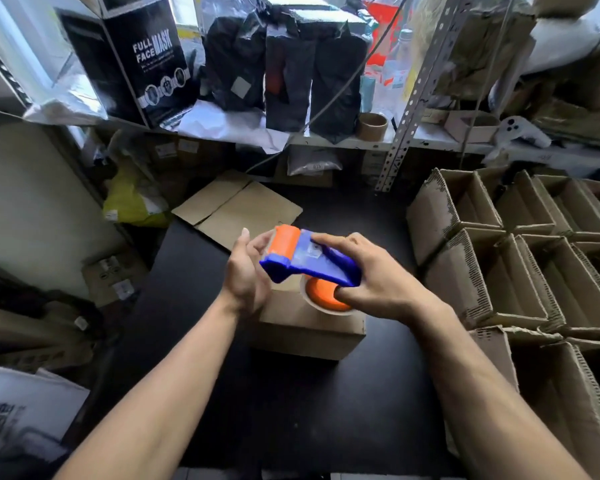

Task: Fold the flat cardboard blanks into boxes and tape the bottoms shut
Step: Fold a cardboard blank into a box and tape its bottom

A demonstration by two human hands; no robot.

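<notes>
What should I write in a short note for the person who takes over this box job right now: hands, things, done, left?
Right hand: grips the blue and orange plastic tape dispenser, thumb on its orange roll core.
Left hand: fingers at the dispenser's orange roller end; whether it pinches the tape I cannot tell.
Small brown cardboard box: on the black table, directly below the dispenser; whether it is taped I cannot tell.
Done: many folded open cardboard boxes stacked at the right.
Left: flat brown cardboard blank at the table's far edge, not yet folded.
</notes>
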